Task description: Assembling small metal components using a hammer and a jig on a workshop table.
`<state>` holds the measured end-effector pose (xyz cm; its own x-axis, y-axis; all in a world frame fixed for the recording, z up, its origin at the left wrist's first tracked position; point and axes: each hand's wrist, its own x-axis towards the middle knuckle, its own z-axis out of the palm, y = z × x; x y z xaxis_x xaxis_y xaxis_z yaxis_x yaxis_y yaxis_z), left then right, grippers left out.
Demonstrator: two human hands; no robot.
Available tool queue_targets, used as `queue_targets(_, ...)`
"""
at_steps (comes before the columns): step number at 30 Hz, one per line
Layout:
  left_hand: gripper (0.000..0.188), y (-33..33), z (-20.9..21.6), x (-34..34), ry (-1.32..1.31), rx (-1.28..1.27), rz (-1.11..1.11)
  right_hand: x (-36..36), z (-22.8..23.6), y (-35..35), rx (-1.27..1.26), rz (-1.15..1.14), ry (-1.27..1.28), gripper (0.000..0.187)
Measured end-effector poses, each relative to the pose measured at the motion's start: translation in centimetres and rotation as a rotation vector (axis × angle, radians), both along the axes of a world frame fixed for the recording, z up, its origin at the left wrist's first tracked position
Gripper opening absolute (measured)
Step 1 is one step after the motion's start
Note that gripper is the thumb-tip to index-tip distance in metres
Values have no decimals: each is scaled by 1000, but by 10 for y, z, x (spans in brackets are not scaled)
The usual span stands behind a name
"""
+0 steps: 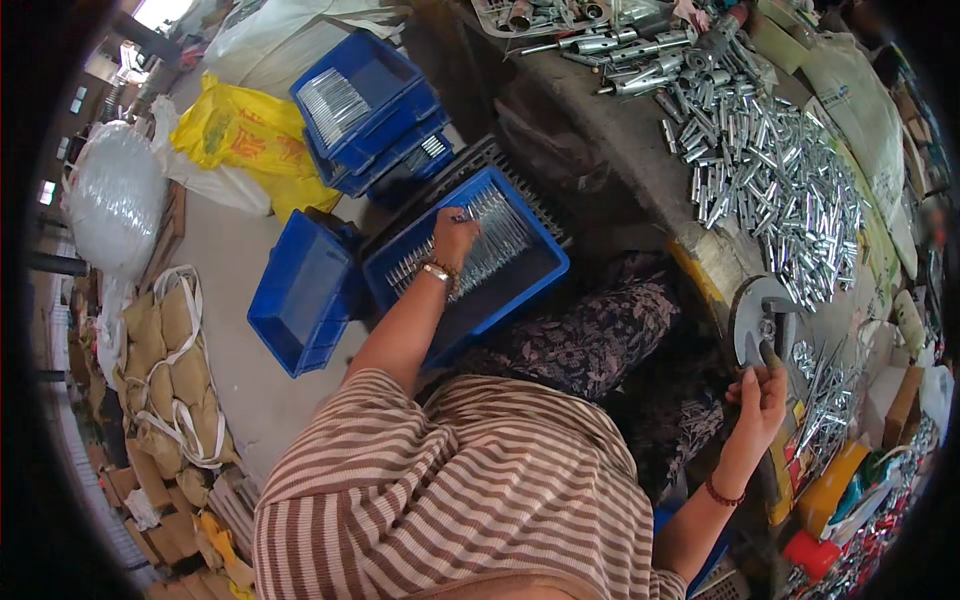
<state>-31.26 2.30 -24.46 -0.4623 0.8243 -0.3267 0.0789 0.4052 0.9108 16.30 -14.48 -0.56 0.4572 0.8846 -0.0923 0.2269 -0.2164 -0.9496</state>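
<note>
Over blue bin [505,308]: left hand [456,238] is hanging over rods [502,232]
Beside disc [746,322]: right hand [757,400] is hovering
Grips: cannot tell

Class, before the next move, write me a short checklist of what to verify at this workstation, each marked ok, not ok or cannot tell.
1. Left hand at the metal rods in the blue bin: ok.
2. Left hand firmly gripping a rod: cannot tell, fingers too small to read.
3. Rods lying side by side, aligned: ok.
4. Right hand beside the round metal plate: ok, fingertips at its near edge.
5. Silver metal tubes sorted on the bench: not ok, they lie in a loose heap.
6. Wrists free of bracelets: not ok, both wear them.
</note>
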Motion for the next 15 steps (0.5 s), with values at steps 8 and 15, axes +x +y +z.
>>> queue_targets(8,35,5,1,1,187,70,-44,-2,-2,-3,60,-27,81,34)
queue_targets(15,22,24,166,123,393,582,-219,-7,4,1,33,-40,154,37)
